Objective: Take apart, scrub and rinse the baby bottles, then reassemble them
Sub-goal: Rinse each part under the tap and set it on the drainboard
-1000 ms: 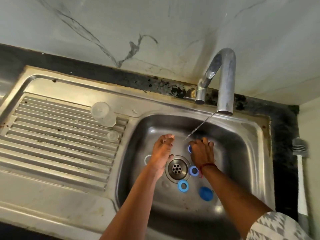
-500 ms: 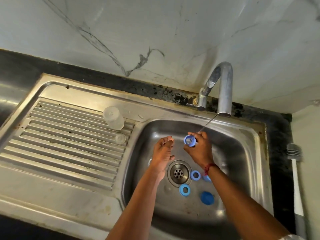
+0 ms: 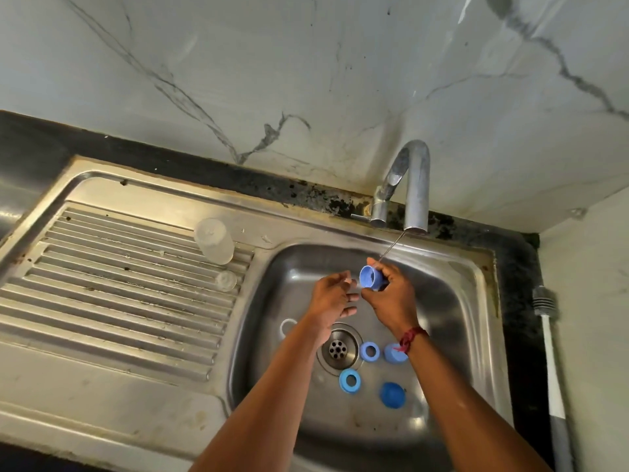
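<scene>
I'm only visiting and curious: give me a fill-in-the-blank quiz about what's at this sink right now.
The right hand holds a ___ cap under the tap.
The clear bottle stands on the draining board, ___ of the basin.
Two blue rings lie beside the ___.
Missing: blue, left, drain.

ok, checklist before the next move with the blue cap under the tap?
1. Grip: right hand pinches the blue cap over the sink basin: ok.
2. Water: a thin stream runs from the faucet down to the right hand: ok.
3. Stream reaching the cap's inside: cannot tell.
4. Left hand free to help: cannot tell; fingers loosely curled beside the cap.
5. Drain uncovered; nearest blue ring lies beside it, not on it: ok.
6. Set-down spot: drainboard has bare ribs near the clear bottle: ok.
</scene>
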The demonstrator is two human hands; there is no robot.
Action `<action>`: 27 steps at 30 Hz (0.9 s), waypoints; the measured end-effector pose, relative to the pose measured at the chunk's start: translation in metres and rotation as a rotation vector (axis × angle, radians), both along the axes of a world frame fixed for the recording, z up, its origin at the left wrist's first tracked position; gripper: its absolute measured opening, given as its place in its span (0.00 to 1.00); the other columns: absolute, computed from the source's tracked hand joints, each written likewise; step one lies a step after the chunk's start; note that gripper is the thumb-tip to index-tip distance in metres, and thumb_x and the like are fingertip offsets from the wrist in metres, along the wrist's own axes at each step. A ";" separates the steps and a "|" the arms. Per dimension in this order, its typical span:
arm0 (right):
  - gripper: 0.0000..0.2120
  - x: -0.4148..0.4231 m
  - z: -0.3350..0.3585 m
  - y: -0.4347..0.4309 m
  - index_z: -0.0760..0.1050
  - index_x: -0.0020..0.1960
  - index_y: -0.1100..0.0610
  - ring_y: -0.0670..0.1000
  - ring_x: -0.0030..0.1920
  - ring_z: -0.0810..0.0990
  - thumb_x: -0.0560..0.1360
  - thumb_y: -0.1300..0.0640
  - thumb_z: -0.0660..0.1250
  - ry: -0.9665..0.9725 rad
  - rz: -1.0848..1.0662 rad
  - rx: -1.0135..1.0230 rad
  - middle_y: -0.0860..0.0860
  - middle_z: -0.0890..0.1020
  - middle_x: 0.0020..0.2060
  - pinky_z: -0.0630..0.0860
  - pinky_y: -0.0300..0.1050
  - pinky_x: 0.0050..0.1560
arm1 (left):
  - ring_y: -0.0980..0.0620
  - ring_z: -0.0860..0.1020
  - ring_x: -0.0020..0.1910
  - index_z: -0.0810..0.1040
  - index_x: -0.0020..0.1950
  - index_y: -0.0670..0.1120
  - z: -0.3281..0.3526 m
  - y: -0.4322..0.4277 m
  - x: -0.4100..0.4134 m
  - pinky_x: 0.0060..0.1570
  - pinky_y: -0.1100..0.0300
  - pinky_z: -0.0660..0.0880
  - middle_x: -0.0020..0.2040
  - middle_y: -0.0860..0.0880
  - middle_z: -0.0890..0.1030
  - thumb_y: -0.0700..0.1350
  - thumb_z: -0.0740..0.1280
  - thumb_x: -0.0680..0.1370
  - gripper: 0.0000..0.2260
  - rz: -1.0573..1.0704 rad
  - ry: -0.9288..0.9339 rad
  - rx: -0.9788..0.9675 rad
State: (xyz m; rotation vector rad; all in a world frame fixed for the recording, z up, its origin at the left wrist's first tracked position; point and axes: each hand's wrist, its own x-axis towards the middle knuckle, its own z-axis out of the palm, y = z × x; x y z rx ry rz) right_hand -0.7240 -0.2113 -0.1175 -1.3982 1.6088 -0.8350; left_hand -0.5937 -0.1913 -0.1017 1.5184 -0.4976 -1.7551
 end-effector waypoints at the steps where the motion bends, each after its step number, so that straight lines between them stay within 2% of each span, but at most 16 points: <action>1: 0.27 -0.001 0.001 0.000 0.76 0.64 0.55 0.45 0.55 0.79 0.67 0.70 0.76 -0.040 0.011 0.011 0.47 0.81 0.56 0.74 0.28 0.54 | 0.52 0.80 0.46 0.77 0.62 0.45 0.001 -0.001 -0.002 0.51 0.51 0.78 0.49 0.48 0.83 0.41 0.61 0.84 0.09 -0.009 0.015 -0.001; 5: 0.21 -0.005 0.000 -0.005 0.76 0.53 0.48 0.48 0.51 0.82 0.67 0.66 0.77 -0.113 0.038 0.056 0.48 0.84 0.49 0.79 0.39 0.52 | 0.52 0.80 0.44 0.80 0.58 0.43 0.003 -0.006 -0.006 0.52 0.50 0.79 0.45 0.48 0.84 0.42 0.62 0.83 0.09 -0.021 0.024 0.003; 8: 0.16 -0.006 0.002 -0.008 0.79 0.53 0.47 0.51 0.52 0.83 0.71 0.62 0.76 -0.192 0.054 0.124 0.49 0.85 0.49 0.79 0.47 0.56 | 0.50 0.80 0.43 0.80 0.58 0.41 -0.001 -0.008 -0.006 0.47 0.53 0.78 0.44 0.46 0.82 0.44 0.62 0.83 0.11 0.011 0.015 0.023; 11: 0.13 -0.005 0.007 -0.007 0.79 0.57 0.48 0.49 0.51 0.83 0.76 0.61 0.71 -0.281 0.063 0.184 0.51 0.85 0.50 0.79 0.43 0.52 | 0.50 0.81 0.41 0.80 0.57 0.40 -0.005 -0.007 -0.005 0.45 0.54 0.79 0.43 0.45 0.82 0.47 0.62 0.83 0.12 0.045 0.024 0.036; 14: 0.14 -0.004 0.008 -0.006 0.78 0.62 0.54 0.52 0.50 0.84 0.79 0.64 0.63 -0.427 0.012 0.273 0.55 0.85 0.52 0.79 0.43 0.48 | 0.50 0.83 0.42 0.79 0.58 0.41 -0.008 -0.005 -0.004 0.47 0.52 0.80 0.44 0.45 0.84 0.46 0.62 0.83 0.10 0.057 0.026 0.027; 17: 0.15 0.000 0.009 -0.005 0.78 0.58 0.56 0.51 0.45 0.83 0.81 0.66 0.56 -0.516 -0.065 0.313 0.55 0.84 0.47 0.80 0.42 0.42 | 0.54 0.83 0.39 0.79 0.58 0.43 -0.008 -0.004 -0.005 0.48 0.53 0.78 0.43 0.47 0.85 0.42 0.63 0.82 0.08 0.054 -0.018 0.004; 20: 0.12 0.004 0.010 -0.003 0.78 0.55 0.57 0.51 0.45 0.84 0.83 0.64 0.56 -0.480 -0.055 0.329 0.56 0.84 0.47 0.82 0.44 0.42 | 0.53 0.83 0.42 0.80 0.57 0.44 -0.009 -0.001 -0.006 0.45 0.56 0.76 0.47 0.46 0.86 0.41 0.64 0.81 0.08 0.047 -0.060 0.000; 24: 0.07 0.007 0.008 -0.007 0.80 0.50 0.56 0.54 0.45 0.85 0.81 0.57 0.65 -0.347 -0.054 0.311 0.59 0.85 0.46 0.82 0.46 0.41 | 0.50 0.84 0.48 0.79 0.56 0.47 -0.012 0.001 -0.007 0.42 0.58 0.76 0.50 0.47 0.85 0.44 0.64 0.82 0.06 0.103 -0.080 0.002; 27: 0.02 0.007 0.008 -0.011 0.81 0.46 0.57 0.56 0.42 0.85 0.76 0.59 0.71 -0.244 -0.073 0.302 0.61 0.84 0.45 0.81 0.44 0.36 | 0.55 0.79 0.42 0.80 0.54 0.47 -0.011 0.000 -0.007 0.42 0.58 0.76 0.46 0.50 0.82 0.44 0.64 0.82 0.05 0.114 -0.102 -0.017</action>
